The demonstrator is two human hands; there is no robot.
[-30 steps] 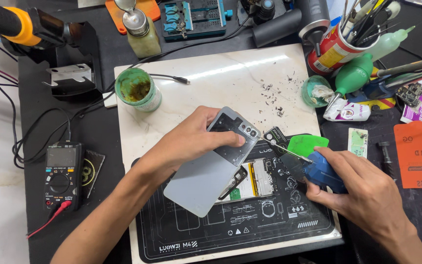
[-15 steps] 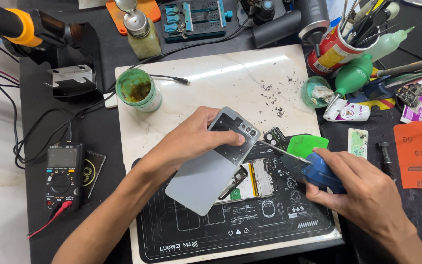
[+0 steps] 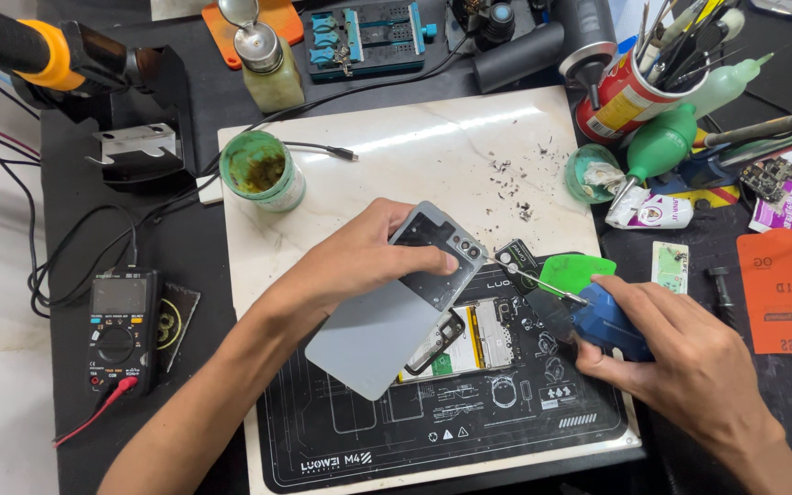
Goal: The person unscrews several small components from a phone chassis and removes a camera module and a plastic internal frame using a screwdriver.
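Phone back cover (image 3: 387, 316), a grey panel with a dark camera cut-out at its upper end, was tilted up off the opened phone (image 3: 469, 339) that lay on the black printed repair mat (image 3: 433, 440). That mat sat at the near edge of a pale marble slab (image 3: 433, 156) on the dark counter (image 3: 185, 247). The left hand (image 3: 359, 261) gripped the cover near its camera end, fingers (image 3: 423, 263) pressed together over the top face and the thumb hidden beneath, so the panel's lower corner pointed toward the wearer. Under the lifted panel the phone's inner parts showed: a yellow strip and green board sections.

The right hand (image 3: 689, 367) closed around a blue-handled screwdriver (image 3: 598, 316), its fingers wrapped tight on the handle, the thin metal shaft reaching left so that the tip sat just beside the cover's camera corner. Whether the tip touched the phone could not be told. A green plastic pry pick (image 3: 575, 272) lay just behind the shaft.

Further back on the slab stood a round green jar (image 3: 261, 171), with dark debris scattered to its right. A multimeter (image 3: 119, 325) with a red lead rested on the counter at left, well apart from the hands. A green bulb blower (image 3: 657, 147) and a red can crowded with tools (image 3: 621, 101) stood at the upper right.
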